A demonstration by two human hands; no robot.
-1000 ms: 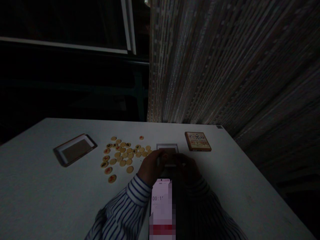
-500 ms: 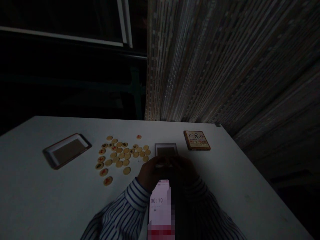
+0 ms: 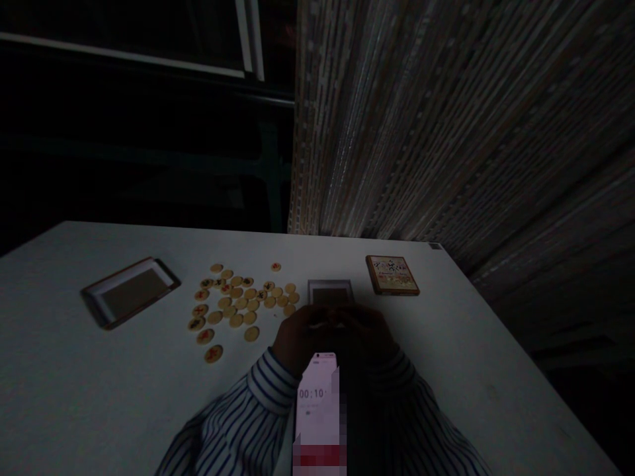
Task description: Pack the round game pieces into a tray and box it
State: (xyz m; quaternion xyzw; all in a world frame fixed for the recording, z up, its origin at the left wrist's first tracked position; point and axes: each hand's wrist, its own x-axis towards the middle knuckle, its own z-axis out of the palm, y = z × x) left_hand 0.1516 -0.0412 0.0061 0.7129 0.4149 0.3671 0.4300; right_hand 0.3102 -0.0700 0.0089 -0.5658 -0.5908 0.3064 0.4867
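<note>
My left hand (image 3: 295, 334) and my right hand (image 3: 367, 330) meet in front of me with fingertips together and fingers bent inward. Deep shade covers the fingers, so anything between them is hidden. Just beyond my fingers lies a shallow open box tray (image 3: 329, 284), its near side covered by my hands. Below my wrists a phone (image 3: 317, 410) shows a timer reading 00:10. To the left of my left hand, round wooden xiangqi pieces (image 3: 241, 303) are scattered on the table, several with red or black characters and many plain side up.
On the white table (image 3: 149, 396), another open tray (image 3: 131, 294) with a brown rim lies at the far left. A flat printed box (image 3: 393, 275) sits at the right, beyond my right hand. A striped curtain (image 3: 357, 132) hangs behind the table's far edge.
The view has tipped down slightly, so the table sits a little higher in the frame. My hands stay together, and the pieces and boxes keep their places.
</note>
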